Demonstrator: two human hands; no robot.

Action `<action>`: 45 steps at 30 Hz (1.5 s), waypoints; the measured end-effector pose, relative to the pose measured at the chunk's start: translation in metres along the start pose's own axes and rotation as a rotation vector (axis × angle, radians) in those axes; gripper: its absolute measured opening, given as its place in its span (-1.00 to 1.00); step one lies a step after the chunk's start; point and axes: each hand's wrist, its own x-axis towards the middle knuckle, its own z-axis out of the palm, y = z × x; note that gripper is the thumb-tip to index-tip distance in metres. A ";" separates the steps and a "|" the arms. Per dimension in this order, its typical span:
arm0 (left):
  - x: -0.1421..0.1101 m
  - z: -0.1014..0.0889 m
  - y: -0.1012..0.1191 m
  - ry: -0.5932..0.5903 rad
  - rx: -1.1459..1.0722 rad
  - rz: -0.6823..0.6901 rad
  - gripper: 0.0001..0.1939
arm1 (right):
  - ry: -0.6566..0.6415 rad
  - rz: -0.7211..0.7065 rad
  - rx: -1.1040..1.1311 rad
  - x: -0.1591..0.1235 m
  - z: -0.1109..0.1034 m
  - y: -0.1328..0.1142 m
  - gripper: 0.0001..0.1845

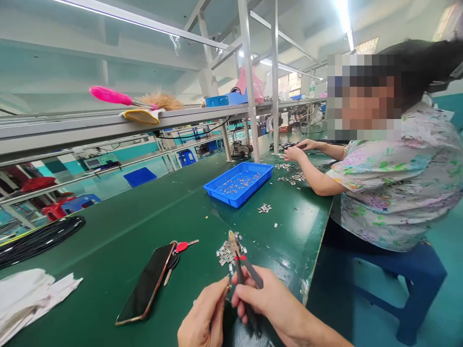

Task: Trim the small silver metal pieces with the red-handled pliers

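Pliers (pixel 239 270) in R hand (pixel 261 291) point fwd, long axis slightly L.

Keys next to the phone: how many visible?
2. The red-headed key lies off the phone's far right corner; the dark-headed key lies beside its right edge, blade pointing toward the wearer. More could be hidden under the phone.

Left grip (pixel 206 311) curled inward, right grip (pixel 263 293) closed just beside it.
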 end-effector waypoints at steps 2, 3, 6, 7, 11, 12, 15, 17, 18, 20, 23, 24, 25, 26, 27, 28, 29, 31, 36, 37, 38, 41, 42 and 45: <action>0.000 -0.001 0.004 -0.022 0.009 -0.010 -0.72 | 0.009 -0.018 0.075 0.001 0.004 -0.003 -0.71; 0.001 -0.002 0.007 -0.026 -0.004 -0.037 -0.73 | 0.019 -0.031 0.087 0.001 0.005 -0.004 -0.69; 0.003 -0.004 0.013 -0.027 -0.058 -0.126 -0.76 | 0.025 -0.084 0.072 0.000 0.004 -0.006 -0.69; 0.004 -0.005 0.013 -0.046 -0.073 -0.146 -0.76 | 0.024 -0.098 0.055 0.000 0.003 -0.006 -0.71; 0.005 -0.003 0.004 -0.204 -0.151 -0.127 -0.71 | 0.062 -0.167 -0.166 0.000 -0.005 -0.003 -0.82; 0.005 0.000 0.001 -0.214 -0.180 -0.123 -0.70 | 0.084 -0.203 -0.279 -0.001 -0.007 -0.004 -0.86; 0.004 0.008 0.000 -0.226 -0.244 -0.166 -0.73 | 0.137 -0.320 -0.627 -0.004 -0.012 -0.008 -0.91; 0.005 0.011 0.007 -0.250 -0.256 -0.287 -0.78 | 0.129 -0.356 -0.747 -0.006 -0.014 -0.012 -0.87; 0.007 0.012 0.012 -0.274 -0.269 -0.367 -0.81 | 0.115 -0.357 -0.769 -0.007 -0.014 -0.013 -0.85; 0.012 0.011 0.023 -0.349 -0.353 -0.536 -0.75 | 0.094 -0.335 -0.769 -0.009 -0.017 -0.015 -0.84; 0.020 0.008 0.034 -0.411 -0.593 -0.739 -0.62 | 0.112 -0.294 -0.779 -0.012 -0.023 -0.017 -0.86; 0.022 0.008 0.036 -0.399 -0.664 -0.787 -0.59 | 0.130 -0.289 -0.815 -0.015 -0.026 -0.017 -0.85; 0.023 0.008 0.036 -0.381 -0.718 -0.823 -0.58 | 0.154 -0.289 -0.868 -0.017 -0.029 -0.018 -0.84; 0.023 0.008 0.036 -0.362 -0.757 -0.851 -0.57 | 0.174 -0.288 -0.931 -0.020 -0.033 -0.018 -0.83; 0.022 0.009 0.035 -0.343 -0.787 -0.871 -0.57 | 0.191 -0.284 -0.997 -0.024 -0.037 -0.019 -0.83; 0.021 0.010 0.033 -0.326 -0.811 -0.885 -0.58 | 0.198 -0.272 -1.057 -0.027 -0.041 -0.019 -0.84; 0.019 0.011 0.031 -0.310 -0.828 -0.894 -0.59 | 0.197 -0.256 -1.110 -0.030 -0.045 -0.020 -0.85; 0.015 0.014 0.026 -0.286 -0.854 -0.899 -0.61 | 0.179 -0.213 -1.196 -0.035 -0.053 -0.021 -0.84; 0.015 0.013 0.024 -0.269 -0.857 -0.890 -0.63 | 0.120 -0.162 -1.363 -0.043 -0.064 -0.027 -0.86; 0.016 0.012 0.025 -0.271 -0.850 -0.885 -0.64 | 0.108 -0.159 -1.379 -0.044 -0.065 -0.029 -0.87; 0.018 0.011 0.026 -0.274 -0.844 -0.876 -0.64 | 0.099 -0.158 -1.390 -0.045 -0.065 -0.030 -0.87; 0.020 0.010 0.030 -0.287 -0.836 -0.849 -0.67 | 0.088 -0.163 -1.420 -0.047 -0.064 -0.031 -0.85; 0.021 0.010 0.030 -0.293 -0.836 -0.845 -0.68 | 0.089 -0.167 -1.433 -0.047 -0.064 -0.030 -0.85; 0.021 0.010 0.030 -0.302 -0.838 -0.847 -0.69 | 0.081 -0.171 -1.459 -0.048 -0.063 -0.030 -0.85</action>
